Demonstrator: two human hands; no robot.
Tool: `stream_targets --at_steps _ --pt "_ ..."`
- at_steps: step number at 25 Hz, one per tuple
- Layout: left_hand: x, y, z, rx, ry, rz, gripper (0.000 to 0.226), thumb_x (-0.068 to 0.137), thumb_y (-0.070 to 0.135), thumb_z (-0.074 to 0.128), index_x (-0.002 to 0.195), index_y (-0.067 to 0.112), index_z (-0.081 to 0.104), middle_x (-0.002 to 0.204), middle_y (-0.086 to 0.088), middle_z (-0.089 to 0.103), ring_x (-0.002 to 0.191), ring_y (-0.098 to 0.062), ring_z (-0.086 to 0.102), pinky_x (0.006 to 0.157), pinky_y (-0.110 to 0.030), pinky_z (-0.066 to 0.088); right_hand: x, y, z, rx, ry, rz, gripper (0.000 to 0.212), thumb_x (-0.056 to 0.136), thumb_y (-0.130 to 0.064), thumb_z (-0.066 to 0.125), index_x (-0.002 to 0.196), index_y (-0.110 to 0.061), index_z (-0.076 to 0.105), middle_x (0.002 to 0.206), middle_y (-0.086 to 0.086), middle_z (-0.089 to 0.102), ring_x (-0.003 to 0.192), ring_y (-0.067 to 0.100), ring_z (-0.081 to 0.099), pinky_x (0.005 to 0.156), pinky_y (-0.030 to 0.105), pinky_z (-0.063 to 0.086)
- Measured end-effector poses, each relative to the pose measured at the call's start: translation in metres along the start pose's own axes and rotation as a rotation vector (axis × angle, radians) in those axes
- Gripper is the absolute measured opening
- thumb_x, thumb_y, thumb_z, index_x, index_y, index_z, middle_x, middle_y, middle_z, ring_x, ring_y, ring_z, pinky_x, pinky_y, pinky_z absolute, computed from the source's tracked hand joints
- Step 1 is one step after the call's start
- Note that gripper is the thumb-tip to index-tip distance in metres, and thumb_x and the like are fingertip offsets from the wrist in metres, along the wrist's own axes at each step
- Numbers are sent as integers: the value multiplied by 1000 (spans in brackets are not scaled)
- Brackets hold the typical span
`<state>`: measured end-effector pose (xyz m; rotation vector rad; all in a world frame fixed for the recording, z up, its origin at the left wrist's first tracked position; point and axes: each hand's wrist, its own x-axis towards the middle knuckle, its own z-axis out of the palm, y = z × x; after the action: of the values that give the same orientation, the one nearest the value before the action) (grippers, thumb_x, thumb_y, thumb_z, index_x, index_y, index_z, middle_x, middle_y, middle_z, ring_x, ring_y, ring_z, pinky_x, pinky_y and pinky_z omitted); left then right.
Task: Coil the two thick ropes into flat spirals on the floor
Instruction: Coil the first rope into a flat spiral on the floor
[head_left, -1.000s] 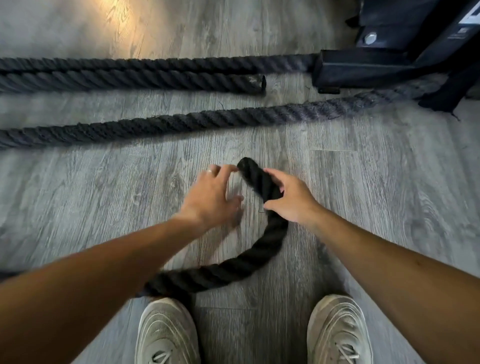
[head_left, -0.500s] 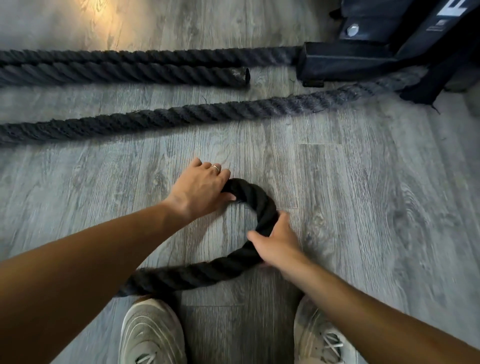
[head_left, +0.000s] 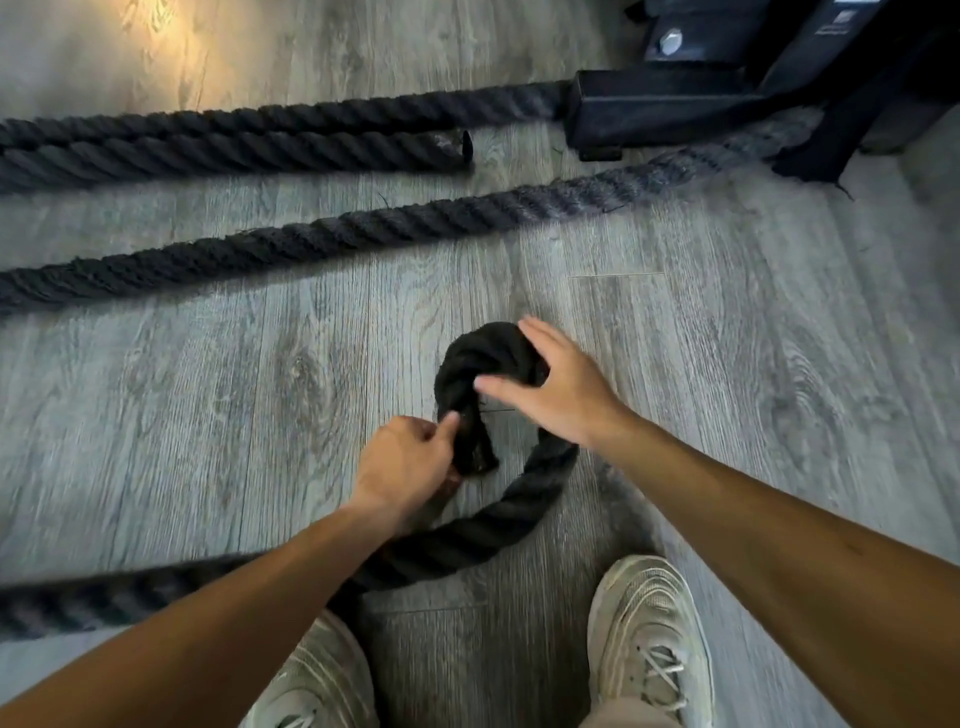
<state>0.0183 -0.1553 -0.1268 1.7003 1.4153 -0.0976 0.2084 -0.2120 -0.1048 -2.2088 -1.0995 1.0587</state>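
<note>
The left hand (head_left: 402, 462) is pinching the end of the black rope (head_left: 498, 519) between thumb and curled fingers, the tip lying just right of that grip on the grey floor (head_left: 208, 389). The right hand (head_left: 558, 387) is hovering flat and spread over the top of the tight loop beyond the grip; contact is unclear. The rope is curving toward the shoes (head_left: 649, 634), while a second rope (head_left: 363, 236) is lying well beyond both hands.

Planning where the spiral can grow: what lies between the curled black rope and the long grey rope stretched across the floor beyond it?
Head view: only bare floor separates black rope from grey rope.
</note>
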Motion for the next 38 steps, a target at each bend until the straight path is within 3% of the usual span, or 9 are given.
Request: stream_targets --at_steps 2,5,9,13,18,24,29,33,38 --pt "4 2 -7 16 -60 7 59 101 53 48 64 14 73 56 5 73 63 -20 72 78 -35 59 -17 8 8 -247 -127 82 150 46 -89 70 160 -28 -6 168 -12 -7 154 26 -2 121 57 16" --pt "10 9 -13 -4 -200 -21 59 103 48 49 72 6 76 62 -3 76 61 -20 71 77 -33 59 -27 1 28 -387 -87 203 167 35 -89 74 154 -28 -26 166 3 -21 152 39 -6 116 66 15" --pt "26 22 -43 42 -435 -109 48 97 50 60 87 6 78 75 -4 80 71 -17 72 73 -31 53 -18 -13 33 -403 -100 298 176 33 -79 85 151 -21 -32 164 13 -22 150 43 -1 114 67 20" --pt "69 54 -70 152 -162 70 54 79 62 74 116 23 67 99 4 74 91 -17 69 89 -36 54 -15 -15 28 -464 -161 234 175 37 -70 91 152 -19 -32 163 13 -21 150 40 2 117 61 20" --pt "81 81 -35 601 -222 581 58 92 51 65 144 29 53 128 -5 66 113 -24 63 93 -31 44 -28 -4 25 -377 -98 84 166 44 -74 86 155 -22 -24 165 7 -24 153 35 -5 120 56 12" --pt "72 85 -18 738 -91 543 49 98 46 56 142 25 53 128 -11 62 115 -32 62 95 -40 50 -63 -17 75 -295 80 269 152 54 -76 77 155 -24 -25 160 12 -35 150 46 -18 116 67 13" --pt "63 51 -31 315 31 226 49 95 44 63 136 19 54 123 -11 63 110 -30 64 92 -39 53 -34 15 20 -290 -75 -54 148 51 -57 91 160 -29 -5 166 -12 -15 153 23 2 119 52 28" --pt "29 -5 -38 -267 131 -148 41 93 35 71 122 13 51 114 -7 64 98 -27 69 70 -42 64 -13 7 -7 -300 2 -6 141 39 -64 93 158 -33 23 154 -6 35 139 21 34 110 43 36" --pt "-2 -28 -38 -669 143 -314 49 89 18 77 124 14 43 107 -11 66 82 -24 75 53 -30 60 -14 8 5 -65 146 71 88 56 -59 89 132 -29 57 126 -8 56 114 12 53 100 35 46"
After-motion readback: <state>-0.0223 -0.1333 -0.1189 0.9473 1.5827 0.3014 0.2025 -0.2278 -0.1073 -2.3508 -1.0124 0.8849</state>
